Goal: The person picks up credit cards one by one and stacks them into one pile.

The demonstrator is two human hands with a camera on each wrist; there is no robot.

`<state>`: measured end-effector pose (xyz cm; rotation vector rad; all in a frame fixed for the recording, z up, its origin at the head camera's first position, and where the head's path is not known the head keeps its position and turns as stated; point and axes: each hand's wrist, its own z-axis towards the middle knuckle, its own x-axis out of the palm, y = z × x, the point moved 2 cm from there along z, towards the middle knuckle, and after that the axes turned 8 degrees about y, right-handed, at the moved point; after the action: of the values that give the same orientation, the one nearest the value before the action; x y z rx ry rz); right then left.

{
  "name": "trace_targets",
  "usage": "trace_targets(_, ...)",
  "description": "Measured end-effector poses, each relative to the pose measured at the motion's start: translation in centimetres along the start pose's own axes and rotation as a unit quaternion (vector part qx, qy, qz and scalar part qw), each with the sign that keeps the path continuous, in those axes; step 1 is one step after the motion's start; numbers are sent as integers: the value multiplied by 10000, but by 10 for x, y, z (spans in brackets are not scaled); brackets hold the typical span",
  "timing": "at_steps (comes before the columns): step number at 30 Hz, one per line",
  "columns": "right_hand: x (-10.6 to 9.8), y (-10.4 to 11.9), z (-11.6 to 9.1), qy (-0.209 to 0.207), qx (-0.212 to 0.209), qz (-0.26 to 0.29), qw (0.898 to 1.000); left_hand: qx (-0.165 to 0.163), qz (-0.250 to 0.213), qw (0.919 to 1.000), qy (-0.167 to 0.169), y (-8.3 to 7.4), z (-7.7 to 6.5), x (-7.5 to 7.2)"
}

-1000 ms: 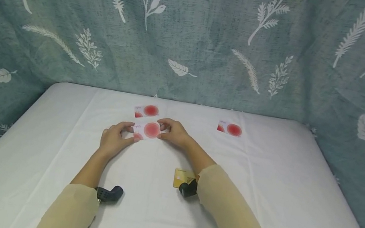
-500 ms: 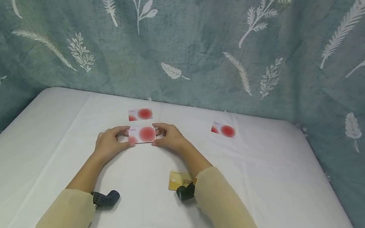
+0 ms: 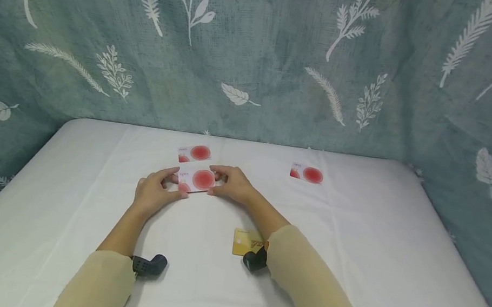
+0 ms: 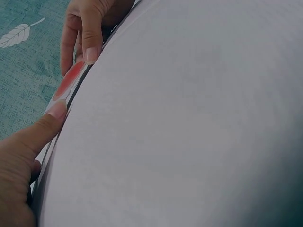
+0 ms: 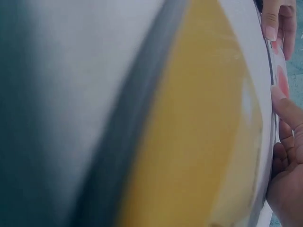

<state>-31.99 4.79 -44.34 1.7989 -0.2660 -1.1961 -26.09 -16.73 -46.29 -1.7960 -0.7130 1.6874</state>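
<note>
Here's the card (image 3: 197,179), just left of the middle of the frame, white with a big red circle and a paler red patch at its lower left corner, slightly tilted, its lettering too small to read. The left hand (image 3: 155,190) pinches its left end, thumb low and fingers high, and the right hand (image 3: 233,184) pinches the right end in the same way! Whether the card touches the cloth, I can't tell. In the left wrist view it shows nearly edge-on at the upper left, a thumb at either end.

Just above it in the head view lies a second card (image 3: 194,154) with the same kind of red circle, and over to the upper right, well apart, a third card (image 3: 307,173). Down below centre, there's a yellow card (image 3: 244,243), partly covered by the dark device (image 3: 255,259) at the right wrist; it looms large and blurred in the right wrist view. Beige sleeves (image 3: 325,293) come in from the bottom, all over a white cloth (image 3: 381,254), with a leaf-patterned teal curtain (image 3: 275,43) across the top.
</note>
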Motion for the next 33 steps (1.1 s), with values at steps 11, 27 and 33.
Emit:
trace_targets(11,4,3,-2,79,-225,-256,9994,158,32,9998,-91,3,-6,-1)
trace_targets(27,-2,4,-8,228,-191,-594,9978,579,51,9983,-35,5,-7,-3)
trace_targets(33,-4,0,-13,322,-222,-759,9964,582,-156,9981,130,5,-8,-1)
